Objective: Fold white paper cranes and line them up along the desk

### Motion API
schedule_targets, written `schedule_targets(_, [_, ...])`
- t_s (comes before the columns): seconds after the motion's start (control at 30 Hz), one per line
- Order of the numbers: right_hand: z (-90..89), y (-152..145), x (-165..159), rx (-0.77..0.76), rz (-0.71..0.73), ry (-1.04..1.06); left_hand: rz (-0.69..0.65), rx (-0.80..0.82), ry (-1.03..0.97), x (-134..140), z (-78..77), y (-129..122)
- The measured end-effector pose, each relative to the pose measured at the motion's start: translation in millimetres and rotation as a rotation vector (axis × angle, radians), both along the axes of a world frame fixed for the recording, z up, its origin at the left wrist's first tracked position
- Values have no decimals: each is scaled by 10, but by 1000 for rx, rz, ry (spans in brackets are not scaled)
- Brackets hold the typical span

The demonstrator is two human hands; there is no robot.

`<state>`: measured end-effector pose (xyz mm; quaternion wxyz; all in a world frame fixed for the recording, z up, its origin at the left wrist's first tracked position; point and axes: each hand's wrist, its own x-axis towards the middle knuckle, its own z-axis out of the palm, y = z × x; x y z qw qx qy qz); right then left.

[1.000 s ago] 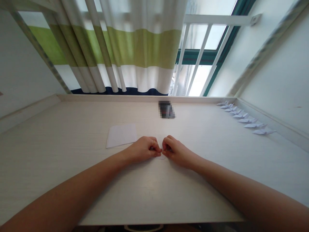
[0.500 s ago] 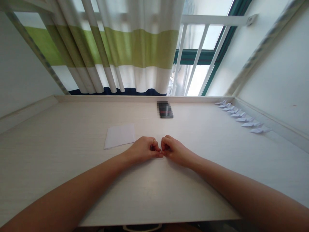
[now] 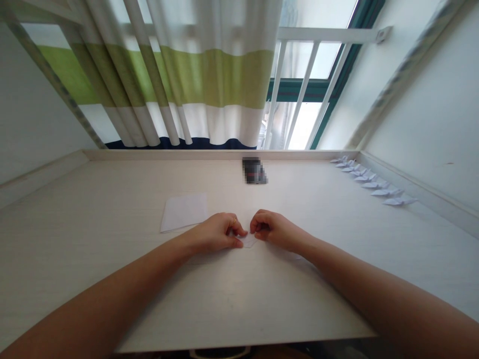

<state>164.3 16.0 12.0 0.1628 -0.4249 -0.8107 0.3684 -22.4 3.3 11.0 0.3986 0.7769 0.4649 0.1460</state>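
Between my two hands is a small piece of folded white paper (image 3: 248,241), partly covered by the fingers. My left hand (image 3: 220,232) pinches its left side between thumb and fingers. On the other side, my right hand (image 3: 275,230) has its fingers curled and pressed at the paper's right edge. A stack of white paper sheets (image 3: 183,212) lies flat just beyond my left wrist. Several folded white paper cranes (image 3: 387,192) stand in a slanting row at the far right.
A blurred dark object (image 3: 255,171) lies near the raised back edge of the white table (image 3: 232,299). Behind it hang a white and green curtain (image 3: 220,77) and a white window railing (image 3: 329,35). Walls border the table left and right.
My hands have moved slightly apart, and more of the folded white paper shows between them. The view has shifted a little; the sheets and cranes stay in place.
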Motion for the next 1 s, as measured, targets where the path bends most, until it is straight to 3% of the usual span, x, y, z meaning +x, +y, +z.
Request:
schedule_targets(0.23, [37,27,42,-213,43,69,24,-31,-4,12,23,0])
schedule_targets(0.47, [-8,-105,-142,106,-58,-91,-25,-9,5,14,66,-4])
schedule_targets(0.73, [4,-14,-59,-5,-24,-43,-121,-50,58,-19,93,17])
schedule_targets(1.0, [31,34,134,-65,106,80,-52,-82,-28,-61,25,-13])
